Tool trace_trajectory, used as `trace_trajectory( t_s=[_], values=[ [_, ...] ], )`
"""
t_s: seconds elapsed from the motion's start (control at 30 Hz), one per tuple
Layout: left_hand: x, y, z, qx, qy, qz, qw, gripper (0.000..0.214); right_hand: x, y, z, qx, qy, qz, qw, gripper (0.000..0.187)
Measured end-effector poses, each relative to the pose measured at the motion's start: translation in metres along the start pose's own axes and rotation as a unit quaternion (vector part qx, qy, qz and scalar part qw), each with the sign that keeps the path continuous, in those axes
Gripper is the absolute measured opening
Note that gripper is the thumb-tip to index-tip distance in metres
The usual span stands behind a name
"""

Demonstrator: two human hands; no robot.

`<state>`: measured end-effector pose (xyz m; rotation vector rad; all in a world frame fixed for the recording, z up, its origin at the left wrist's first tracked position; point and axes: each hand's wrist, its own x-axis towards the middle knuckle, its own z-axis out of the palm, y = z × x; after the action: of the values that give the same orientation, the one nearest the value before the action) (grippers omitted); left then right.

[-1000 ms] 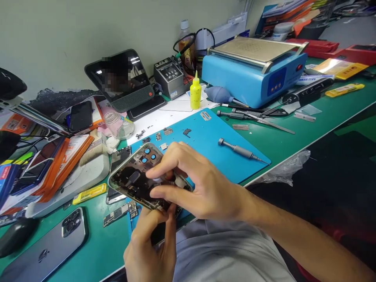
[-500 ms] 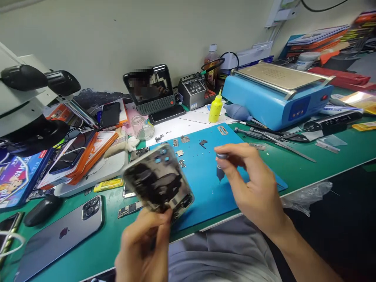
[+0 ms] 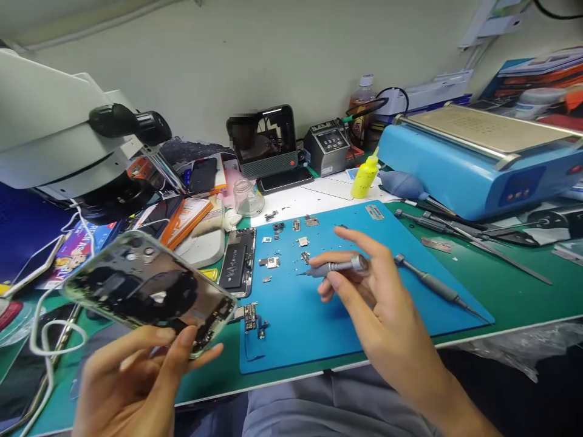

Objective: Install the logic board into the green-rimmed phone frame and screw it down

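Observation:
My left hand [image 3: 136,376] grips an opened phone housing [image 3: 148,288] by its lower edge and holds it tilted above the bench at the lower left. Dark internal parts show inside the housing. My right hand [image 3: 378,309] holds a small grey screwdriver [image 3: 334,267] over the blue work mat [image 3: 364,328], tip pointing left, index finger stretched out above it. Small screws, brackets and a loose board piece [image 3: 251,315] lie scattered on the mat's left half. A phone battery [image 3: 237,264] lies just off the mat's left edge.
A second screwdriver [image 3: 430,286] lies on the mat's right side. A microscope [image 3: 68,139] stands at the left, a blue heating station [image 3: 483,155] at the right. A yellow bottle [image 3: 364,176], a glass jar [image 3: 247,197], a soldering station [image 3: 328,145] and tweezers [image 3: 473,233] sit behind.
My left hand has swung the housing left and lower, away from the mat. My right hand took up the grey screwdriver and now holds it level. The view shifted left.

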<state>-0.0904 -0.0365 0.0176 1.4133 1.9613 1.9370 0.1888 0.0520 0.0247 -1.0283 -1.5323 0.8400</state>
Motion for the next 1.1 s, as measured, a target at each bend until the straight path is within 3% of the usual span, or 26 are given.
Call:
trace_trajectory(
  t_s=[0.07,0.2,0.37,0.6,0.8,1.1],
  values=[
    [0.001,0.001,-0.003,-0.013,-0.073,-0.010,0.997,0.031,0.001,0.001,0.005,0.019,-0.010,0.022,1.000,0.039],
    [0.006,0.006,-0.003,-0.028,-0.200,-0.063,0.977,0.035,0.004,0.004,0.010,0.019,-0.014,0.038,0.999,0.032],
    [0.004,0.013,0.010,-0.057,-0.247,-0.140,0.957,0.046,0.009,0.003,0.011,0.062,0.005,0.052,0.997,0.028],
    [-0.012,0.024,0.041,-0.119,-0.331,-0.184,0.918,0.042,0.011,-0.009,0.002,0.209,0.101,0.075,0.970,0.041],
    [-0.023,0.031,0.061,-0.143,-0.359,-0.159,0.909,0.037,0.001,-0.014,0.016,0.275,0.065,0.142,0.949,0.055],
    [-0.038,0.049,0.071,-0.142,-0.292,-0.126,0.937,0.029,-0.004,-0.010,0.020,0.260,0.074,0.142,0.952,0.055]
  ],
)
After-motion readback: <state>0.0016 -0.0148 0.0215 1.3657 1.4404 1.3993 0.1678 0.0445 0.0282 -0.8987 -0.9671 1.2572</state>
